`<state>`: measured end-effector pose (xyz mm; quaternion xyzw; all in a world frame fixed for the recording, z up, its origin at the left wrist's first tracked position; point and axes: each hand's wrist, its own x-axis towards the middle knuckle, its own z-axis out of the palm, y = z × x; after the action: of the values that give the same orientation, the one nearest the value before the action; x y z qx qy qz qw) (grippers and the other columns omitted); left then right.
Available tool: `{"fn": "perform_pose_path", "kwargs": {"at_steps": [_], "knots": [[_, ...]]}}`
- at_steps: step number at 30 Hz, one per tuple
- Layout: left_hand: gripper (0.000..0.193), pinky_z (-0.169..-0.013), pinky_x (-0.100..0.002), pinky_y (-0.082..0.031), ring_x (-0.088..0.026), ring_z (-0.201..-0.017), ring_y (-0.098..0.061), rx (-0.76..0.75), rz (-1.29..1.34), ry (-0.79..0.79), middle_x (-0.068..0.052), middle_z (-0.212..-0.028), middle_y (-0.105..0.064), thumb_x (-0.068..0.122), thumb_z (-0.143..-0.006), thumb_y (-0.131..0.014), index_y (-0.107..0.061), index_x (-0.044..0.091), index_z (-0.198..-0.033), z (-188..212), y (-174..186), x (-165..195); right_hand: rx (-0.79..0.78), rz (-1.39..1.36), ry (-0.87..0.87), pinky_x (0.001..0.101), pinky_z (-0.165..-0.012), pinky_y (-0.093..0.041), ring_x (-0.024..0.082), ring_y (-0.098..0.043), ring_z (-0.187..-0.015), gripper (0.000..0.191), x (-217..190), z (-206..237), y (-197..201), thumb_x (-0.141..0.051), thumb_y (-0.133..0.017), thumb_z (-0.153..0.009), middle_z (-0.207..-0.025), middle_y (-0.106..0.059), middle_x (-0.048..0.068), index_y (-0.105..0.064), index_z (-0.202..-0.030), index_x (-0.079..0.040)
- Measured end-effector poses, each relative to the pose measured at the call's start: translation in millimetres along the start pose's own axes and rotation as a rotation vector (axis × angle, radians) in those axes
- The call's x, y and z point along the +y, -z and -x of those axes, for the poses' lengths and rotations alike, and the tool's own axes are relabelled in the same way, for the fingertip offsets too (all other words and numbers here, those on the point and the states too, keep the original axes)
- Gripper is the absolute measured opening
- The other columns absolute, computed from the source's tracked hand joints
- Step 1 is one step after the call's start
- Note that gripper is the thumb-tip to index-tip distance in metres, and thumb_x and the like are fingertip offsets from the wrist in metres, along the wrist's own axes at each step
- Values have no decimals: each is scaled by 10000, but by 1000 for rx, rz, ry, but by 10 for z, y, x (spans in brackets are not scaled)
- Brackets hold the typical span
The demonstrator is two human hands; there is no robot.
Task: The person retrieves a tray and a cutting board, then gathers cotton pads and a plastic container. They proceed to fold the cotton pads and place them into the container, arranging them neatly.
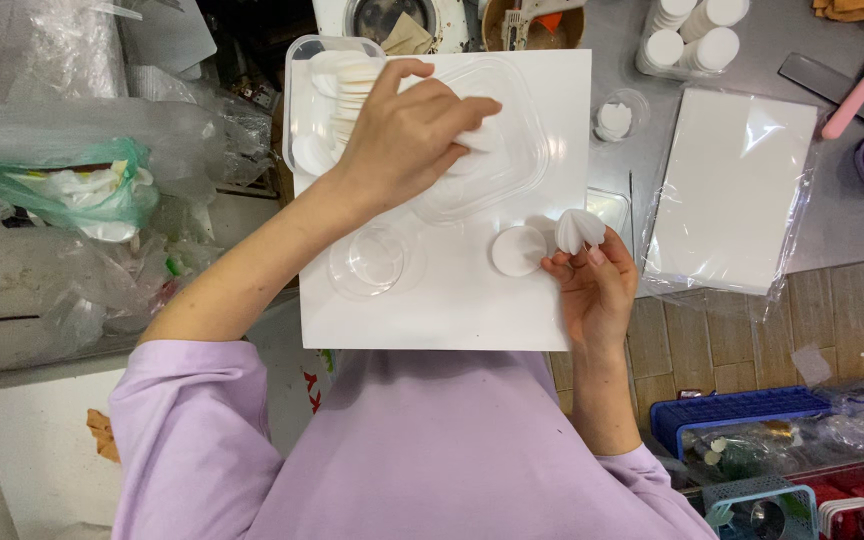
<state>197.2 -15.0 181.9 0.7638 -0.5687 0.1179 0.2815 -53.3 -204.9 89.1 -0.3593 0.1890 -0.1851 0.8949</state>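
Reaching into a clear plastic tub (512,150), the left hand (407,130) pinches one white paper disc (482,137) between its fingertips. The right hand (592,285) grips one folded paper ball (579,230) at its base. Between them, on the white board (432,320), lie one flat disc (518,251) and one clear round lid (374,260).

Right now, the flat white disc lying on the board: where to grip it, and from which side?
Pinch the flat white disc at its left edge, coming from above-left. It lies flat on the white board, and the right hand crowds its right side; the left is bare.
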Motion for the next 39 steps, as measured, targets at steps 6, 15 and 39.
{"fn": "perform_pose_path", "kwargs": {"at_steps": [6,15,39], "knots": [[507,-1079,-367,-527,-154,-1123,-755,75,297,166,-10,-1142,-787,99,-874,-903,-652,102,-1315,-140,559,-126,11,20,9,432,-903,-643,216,-735,-923,320,-1,-2,-28,-92,-617,-1009,-1061,-722,168,-627,-1297,47],[338,-833,-390,-533,-241,-965,-697,-318,139,222,-23,-970,-769,144,-759,-893,-720,99,-1046,-63,-49,6,-8,3,6,436,-911,-645,214,-733,-928,321,-21,-3,-18,-99,-624,-1006,-1078,-718,169,-629,-1289,51],[464,-1190,-604,-314,-323,-1492,-368,-485,-129,-88,-109,-1529,-513,314,-803,-822,-696,91,-1190,14,-221,-55,-35,-1,16,443,-914,-635,221,-723,-941,330,-12,-16,27,-95,-604,-1023,-1083,-705,183,-613,-1309,70]]}}
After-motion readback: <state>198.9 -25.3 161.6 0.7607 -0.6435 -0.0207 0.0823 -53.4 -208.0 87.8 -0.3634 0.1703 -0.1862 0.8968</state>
